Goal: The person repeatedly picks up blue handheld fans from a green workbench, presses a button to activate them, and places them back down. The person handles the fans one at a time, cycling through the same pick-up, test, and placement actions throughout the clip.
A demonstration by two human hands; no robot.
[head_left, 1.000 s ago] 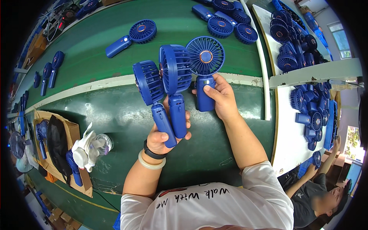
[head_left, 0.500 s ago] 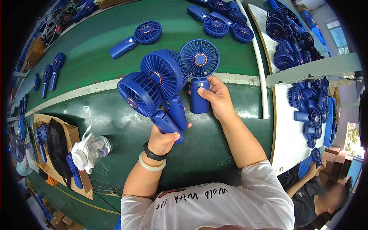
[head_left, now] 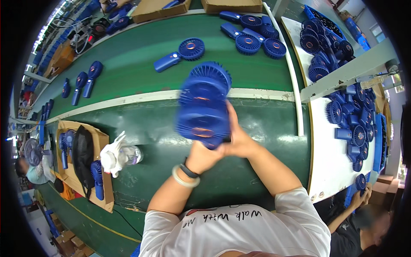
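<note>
In front of me, over the near green surface, a bunch of blue handheld fans point(head_left: 203, 115) is held with the round heads lined up one behind another. The heads are smeared by motion and their handles are mostly hidden. My left hand point(head_left: 204, 156) is closed at the near end of the bunch, below the nearest head. My right hand point(head_left: 239, 139) grips the bunch's right side, its fingers partly hidden behind the fans. Both hands touch or nearly touch at the bottom.
More blue fans lie on the green conveyor belt point(head_left: 141, 81) beyond. At right, a white table point(head_left: 321, 171) bears piled fans beside a metal beam point(head_left: 346, 68). At left stand a cardboard box point(head_left: 107, 180) with fans and a clear jar point(head_left: 133, 155) beside white gloves point(head_left: 113, 156). A co-worker point(head_left: 359, 227) sits right.
The fan held apart in my right hand has come together with those in my left. My hands have drawn close, and the fan heads now face me more. The view has shifted slightly.
</note>
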